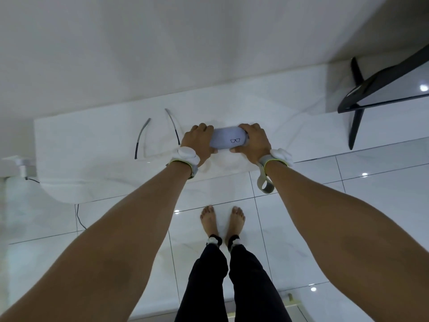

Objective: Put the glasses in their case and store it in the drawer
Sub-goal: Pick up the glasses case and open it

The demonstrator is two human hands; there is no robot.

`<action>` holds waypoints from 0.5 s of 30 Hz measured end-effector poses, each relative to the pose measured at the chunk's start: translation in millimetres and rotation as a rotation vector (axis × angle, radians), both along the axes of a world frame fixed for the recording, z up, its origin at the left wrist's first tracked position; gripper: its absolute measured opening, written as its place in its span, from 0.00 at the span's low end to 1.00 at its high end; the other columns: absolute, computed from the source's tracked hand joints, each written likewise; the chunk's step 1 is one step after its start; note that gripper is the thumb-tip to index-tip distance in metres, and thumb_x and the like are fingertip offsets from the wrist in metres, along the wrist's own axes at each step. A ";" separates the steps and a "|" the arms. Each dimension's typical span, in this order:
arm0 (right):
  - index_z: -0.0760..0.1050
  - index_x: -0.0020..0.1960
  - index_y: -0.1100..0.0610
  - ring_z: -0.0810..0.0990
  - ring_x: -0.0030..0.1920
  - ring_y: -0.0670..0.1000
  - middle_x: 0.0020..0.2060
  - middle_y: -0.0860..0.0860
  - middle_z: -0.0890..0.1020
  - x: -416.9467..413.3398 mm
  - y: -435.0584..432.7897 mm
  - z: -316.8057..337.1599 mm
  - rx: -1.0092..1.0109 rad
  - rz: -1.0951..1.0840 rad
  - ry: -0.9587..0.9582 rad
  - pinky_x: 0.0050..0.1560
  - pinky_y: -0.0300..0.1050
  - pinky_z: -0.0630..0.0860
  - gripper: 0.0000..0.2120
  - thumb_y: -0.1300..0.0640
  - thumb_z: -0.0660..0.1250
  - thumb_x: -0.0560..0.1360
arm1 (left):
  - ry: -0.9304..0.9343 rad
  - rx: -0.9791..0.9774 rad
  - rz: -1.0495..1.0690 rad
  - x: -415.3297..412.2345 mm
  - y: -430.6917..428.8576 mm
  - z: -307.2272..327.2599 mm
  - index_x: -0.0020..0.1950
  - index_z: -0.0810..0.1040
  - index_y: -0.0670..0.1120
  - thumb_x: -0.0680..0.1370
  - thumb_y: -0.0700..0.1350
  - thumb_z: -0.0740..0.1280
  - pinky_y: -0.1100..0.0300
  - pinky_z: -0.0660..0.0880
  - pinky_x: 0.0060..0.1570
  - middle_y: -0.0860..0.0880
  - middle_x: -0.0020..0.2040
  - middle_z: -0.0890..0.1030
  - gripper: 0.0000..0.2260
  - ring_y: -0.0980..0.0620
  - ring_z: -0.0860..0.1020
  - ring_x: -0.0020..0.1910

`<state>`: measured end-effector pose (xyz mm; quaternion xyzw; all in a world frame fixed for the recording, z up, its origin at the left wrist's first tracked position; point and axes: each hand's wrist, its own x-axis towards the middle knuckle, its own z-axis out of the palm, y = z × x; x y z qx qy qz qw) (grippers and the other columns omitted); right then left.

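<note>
A pale lilac glasses case (pixel 228 139) with a small spectacles logo lies on the white marble-look counter (pixel 92 145). My left hand (pixel 197 141) grips its left end and my right hand (pixel 251 141) grips its right end. The lid looks shut. The glasses (pixel 148 145), with a clear frame and grey temples unfolded, lie on the counter just left of my left hand, apart from it. No drawer shows in this view.
A black TV (pixel 385 89) on a stand leg (pixel 356 117) sits at the counter's right end. A white device with a cable (pixel 22 167) is at the left edge. Glossy white floor tiles and my bare feet (pixel 221 219) lie below the counter's front edge.
</note>
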<state>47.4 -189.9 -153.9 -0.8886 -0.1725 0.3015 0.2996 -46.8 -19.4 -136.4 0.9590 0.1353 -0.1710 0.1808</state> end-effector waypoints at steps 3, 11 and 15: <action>0.74 0.66 0.55 0.73 0.53 0.53 0.59 0.57 0.74 -0.7 0.5 -1.3 0.026 -0.009 0.009 0.53 0.44 0.73 0.36 0.56 0.82 0.60 | 0.017 -0.033 -0.021 -0.7 7.0 3.1 0.63 0.74 0.40 0.73 0.51 0.73 0.47 0.74 0.51 0.40 0.58 0.77 0.24 0.39 0.74 0.56; 0.74 0.66 0.54 0.76 0.58 0.56 0.60 0.54 0.75 -1.5 -2.4 -9.8 0.039 -0.042 0.038 0.54 0.44 0.73 0.36 0.55 0.82 0.60 | 0.159 -0.055 -0.067 9.1 15.7 14.4 0.63 0.73 0.38 0.78 0.48 0.65 0.53 0.67 0.48 0.39 0.60 0.78 0.17 0.37 0.74 0.59; 0.74 0.67 0.55 0.76 0.58 0.56 0.60 0.54 0.75 -0.6 -2.4 -9.8 0.040 -0.050 0.046 0.54 0.43 0.73 0.36 0.54 0.82 0.61 | 0.204 -0.091 -0.048 14.6 18.2 22.5 0.70 0.70 0.38 0.79 0.47 0.61 0.50 0.71 0.58 0.37 0.66 0.76 0.22 0.37 0.74 0.64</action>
